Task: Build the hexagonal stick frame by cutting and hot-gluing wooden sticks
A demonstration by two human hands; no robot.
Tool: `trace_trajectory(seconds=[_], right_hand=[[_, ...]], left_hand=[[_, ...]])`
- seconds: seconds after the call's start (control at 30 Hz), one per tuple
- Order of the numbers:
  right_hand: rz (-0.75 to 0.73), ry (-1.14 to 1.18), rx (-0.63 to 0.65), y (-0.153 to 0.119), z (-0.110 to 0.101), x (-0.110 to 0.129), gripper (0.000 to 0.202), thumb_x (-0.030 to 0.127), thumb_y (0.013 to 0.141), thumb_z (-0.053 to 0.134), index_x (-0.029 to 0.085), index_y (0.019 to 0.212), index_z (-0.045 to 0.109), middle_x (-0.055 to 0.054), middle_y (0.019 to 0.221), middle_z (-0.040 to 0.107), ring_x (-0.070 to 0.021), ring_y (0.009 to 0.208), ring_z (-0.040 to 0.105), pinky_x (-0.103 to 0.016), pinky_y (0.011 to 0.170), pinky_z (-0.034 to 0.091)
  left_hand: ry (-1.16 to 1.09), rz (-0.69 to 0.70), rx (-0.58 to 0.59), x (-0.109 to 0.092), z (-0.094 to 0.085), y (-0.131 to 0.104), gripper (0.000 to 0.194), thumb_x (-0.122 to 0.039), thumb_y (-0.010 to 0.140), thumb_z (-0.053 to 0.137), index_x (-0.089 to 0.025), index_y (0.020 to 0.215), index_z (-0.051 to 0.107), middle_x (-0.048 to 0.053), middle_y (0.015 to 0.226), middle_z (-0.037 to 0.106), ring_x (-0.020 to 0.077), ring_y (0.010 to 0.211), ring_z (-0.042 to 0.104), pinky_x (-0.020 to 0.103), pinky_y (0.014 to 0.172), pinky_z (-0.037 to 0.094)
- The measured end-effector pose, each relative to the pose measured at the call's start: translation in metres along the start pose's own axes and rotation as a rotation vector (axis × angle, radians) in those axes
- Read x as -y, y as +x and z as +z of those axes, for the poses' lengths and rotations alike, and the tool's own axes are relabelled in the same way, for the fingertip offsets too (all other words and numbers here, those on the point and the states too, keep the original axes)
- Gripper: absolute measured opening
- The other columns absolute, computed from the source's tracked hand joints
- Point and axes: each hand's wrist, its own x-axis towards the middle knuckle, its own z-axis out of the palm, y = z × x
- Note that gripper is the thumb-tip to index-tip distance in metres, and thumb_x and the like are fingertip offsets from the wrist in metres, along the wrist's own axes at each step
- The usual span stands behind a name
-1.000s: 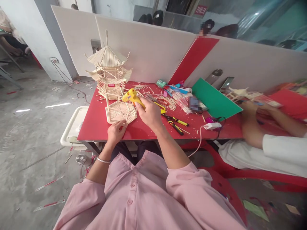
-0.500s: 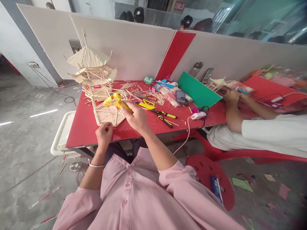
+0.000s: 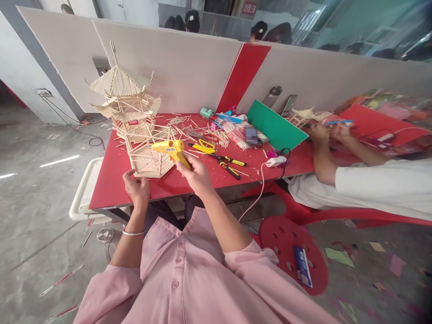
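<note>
Red tabletop [image 3: 110,184] at centre-left is pretty crowded, so with the right hand [image 3: 198,176] wrapped round a yellow glue gun [image 3: 173,147] and the left hand [image 3: 138,190] bunched into a pinch (can't tell on what) by the stick pagoda's base [image 3: 151,165], a careless nozzle swing could snap thin posts.

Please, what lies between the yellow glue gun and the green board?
The head view shows yellow-handled scissors, loose sticks and plastic packets between glue gun and green board.
</note>
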Motion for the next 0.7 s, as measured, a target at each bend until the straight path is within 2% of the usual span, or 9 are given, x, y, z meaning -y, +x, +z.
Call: trace_trajectory(seconds=[0.1, 0.17, 0.3, 0.47, 0.6, 0.7], right_hand=[[0.091, 0.150, -0.028, -0.004, -0.004, -0.001, 0.055, 0.057, 0.082, 0.064, 0.022, 0.125, 0.065, -0.005, 0.102, 0.073, -0.0180, 0.084, 0.066, -0.027, 0.067, 0.053], [0.116, 0.187, -0.052, -0.005, -0.004, -0.002, 0.055, 0.056, 0.081, 0.066, 0.023, 0.123, 0.066, -0.004, 0.102, 0.073, -0.0173, 0.082, 0.065, -0.027, 0.065, 0.053], [0.110, 0.204, -0.057, -0.006, 0.001, -0.001, 0.057, 0.060, 0.084, 0.061, 0.023, 0.126, 0.065, -0.005, 0.097, 0.073, -0.0166, 0.075, 0.065, -0.027, 0.061, 0.053], [0.052, 0.065, -0.106, -0.007, -0.004, 0.002, 0.057, 0.062, 0.088, 0.055, 0.023, 0.128, 0.063, -0.008, 0.107, 0.074, -0.0198, 0.087, 0.069, -0.031, 0.073, 0.057], [-0.007, -0.056, -0.202, -0.004, -0.015, 0.002, 0.052, 0.060, 0.089, 0.054, 0.023, 0.125, 0.065, -0.009, 0.110, 0.074, -0.0226, 0.093, 0.070, -0.035, 0.082, 0.057], [-0.037, -0.118, -0.217, 0.001, -0.018, 0.000, 0.051, 0.057, 0.091, 0.053, 0.023, 0.126, 0.064, -0.009, 0.111, 0.074, -0.0242, 0.098, 0.070, -0.036, 0.083, 0.056]], left_hand=[[-0.012, 0.012, -0.027, 0.000, 0.000, -0.002, 0.027, -0.013, 0.070, 0.052, -0.021, 0.095, 0.052, -0.007, 0.060, 0.049, 0.0140, 0.054, 0.051, 0.028, 0.066, 0.044], [-0.022, 0.023, -0.036, 0.002, 0.001, -0.002, 0.026, -0.012, 0.068, 0.053, -0.021, 0.092, 0.053, -0.005, 0.066, 0.055, 0.0136, 0.055, 0.051, 0.028, 0.066, 0.044], [-0.018, 0.061, 0.065, 0.005, 0.002, 0.000, 0.016, -0.017, 0.068, 0.055, -0.022, 0.082, 0.061, -0.002, 0.069, 0.064, 0.0151, 0.059, 0.056, 0.028, 0.065, 0.046], [-0.010, 0.135, 0.184, 0.009, 0.004, -0.001, 0.015, -0.019, 0.067, 0.053, -0.023, 0.073, 0.067, -0.002, 0.064, 0.067, 0.0144, 0.057, 0.058, 0.026, 0.063, 0.048], [0.002, 0.253, 0.286, 0.013, 0.005, -0.001, 0.017, -0.019, 0.069, 0.055, -0.023, 0.072, 0.070, 0.001, 0.088, 0.078, 0.0152, 0.063, 0.063, 0.027, 0.066, 0.050], [0.030, 0.289, 0.296, 0.015, 0.006, 0.000, 0.018, -0.018, 0.071, 0.055, -0.023, 0.073, 0.072, 0.002, 0.100, 0.078, 0.0155, 0.065, 0.064, 0.028, 0.068, 0.050]])
